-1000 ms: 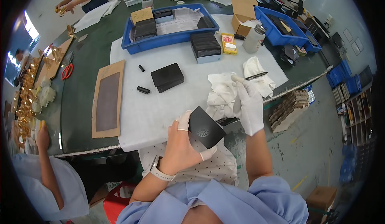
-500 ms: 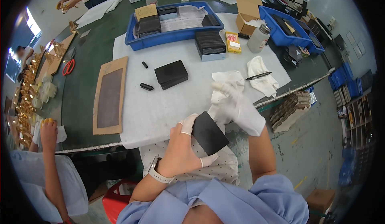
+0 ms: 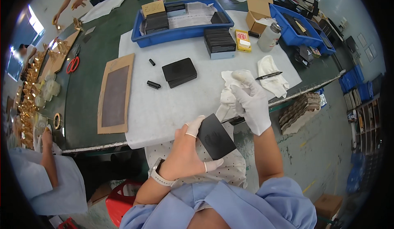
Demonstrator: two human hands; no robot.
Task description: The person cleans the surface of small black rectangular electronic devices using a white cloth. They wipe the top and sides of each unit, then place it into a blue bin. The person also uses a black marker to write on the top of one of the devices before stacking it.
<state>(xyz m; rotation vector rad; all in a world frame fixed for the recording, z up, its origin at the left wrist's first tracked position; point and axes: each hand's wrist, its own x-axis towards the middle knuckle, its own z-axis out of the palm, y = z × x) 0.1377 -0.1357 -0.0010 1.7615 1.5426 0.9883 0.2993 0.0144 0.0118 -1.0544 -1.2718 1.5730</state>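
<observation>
My left hand (image 3: 184, 149), with white finger cots on several fingers, grips a flat black plate (image 3: 216, 136) by its edges above my lap. A dull smudge shows on the plate's face. To the right, my right hand (image 3: 252, 104) wears a white glove. Its fingers are bent, with a gap between them and the thumb, and I see nothing held there. Behind the glove a crumpled white cloth (image 3: 227, 97) lies at the table's near edge. A second white cloth (image 3: 273, 81) lies beyond, with a black pen (image 3: 269, 76) on it.
On the white sheet (image 3: 160, 114) are stacked black plates (image 3: 179, 71), a black cap (image 3: 154, 85) and a cardboard-framed panel (image 3: 115, 93). Behind stand a blue tray (image 3: 180, 37), a block of black plates (image 3: 220, 42) and a bottle (image 3: 269, 38). People work at left.
My right hand was blurred with motion over the cloth and now shows sharply. A smudge has appeared on the plate, which stays in my left hand. The view has shifted slightly.
</observation>
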